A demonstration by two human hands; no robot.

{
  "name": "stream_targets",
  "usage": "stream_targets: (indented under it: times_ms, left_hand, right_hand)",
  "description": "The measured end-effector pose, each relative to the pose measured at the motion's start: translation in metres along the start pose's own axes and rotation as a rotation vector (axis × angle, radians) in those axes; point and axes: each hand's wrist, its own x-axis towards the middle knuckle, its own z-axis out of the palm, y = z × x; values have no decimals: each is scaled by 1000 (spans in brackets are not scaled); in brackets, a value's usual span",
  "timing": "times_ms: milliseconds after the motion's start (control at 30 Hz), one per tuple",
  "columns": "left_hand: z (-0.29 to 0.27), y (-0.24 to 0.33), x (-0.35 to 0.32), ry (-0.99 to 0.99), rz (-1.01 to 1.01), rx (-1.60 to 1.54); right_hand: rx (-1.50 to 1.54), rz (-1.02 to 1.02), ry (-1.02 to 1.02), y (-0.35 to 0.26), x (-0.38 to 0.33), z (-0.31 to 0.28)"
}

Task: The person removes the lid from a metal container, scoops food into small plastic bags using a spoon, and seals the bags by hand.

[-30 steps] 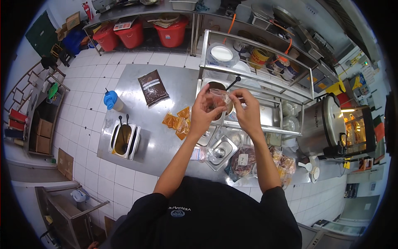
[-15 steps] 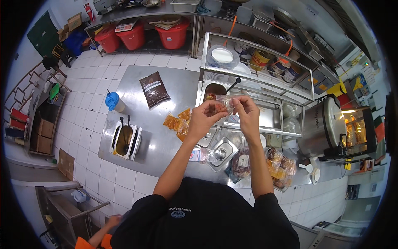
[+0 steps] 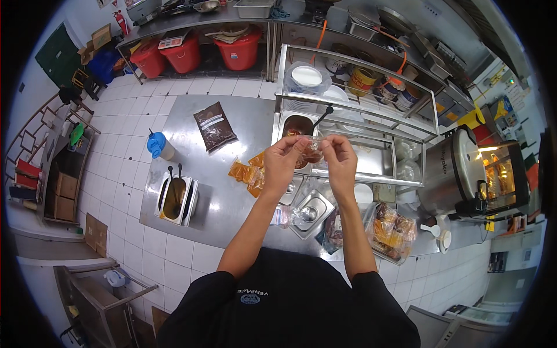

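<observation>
A small clear plastic bag with reddish contents [image 3: 314, 154] hangs between my hands, above a steel pan of dark red sauce [image 3: 297, 124] that has a black-handled ladle [image 3: 323, 118] in it. My left hand [image 3: 282, 164] pinches the bag's left side between thumb and fingers. On the other side my right hand [image 3: 340, 158] pinches its upper right edge. Several packets of orange sauce [image 3: 248, 173] lie on the steel table [image 3: 217, 194] left of my left forearm. Steel pan lids [image 3: 313, 213] lie between my forearms.
A large bag of dark sauce [image 3: 215, 126], a blue-lidded jug [image 3: 160, 145] and a pan with two ladles [image 3: 176, 197] stand to the left. A steel rack [image 3: 360, 108] rises ahead. Filled bags on a tray [image 3: 390, 232] and a big cooker [image 3: 449, 173] are at right.
My hands have come slightly closer together, and the bag is now gripped nearer its top edge with its contents hanging lower. The orange-sleeved arm at the lower left has left the view.
</observation>
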Motion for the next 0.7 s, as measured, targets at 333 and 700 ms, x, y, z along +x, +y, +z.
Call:
stream_targets:
  times_ms: [333,700]
  left_hand:
    - [8,-3,-10,-114,-91,144]
    - [-12,-45,-41,-486,-16,462]
  right_hand:
    - [-94,138,-53,-2,-19,-12]
    - [-463,30,-40,2,-76,-82]
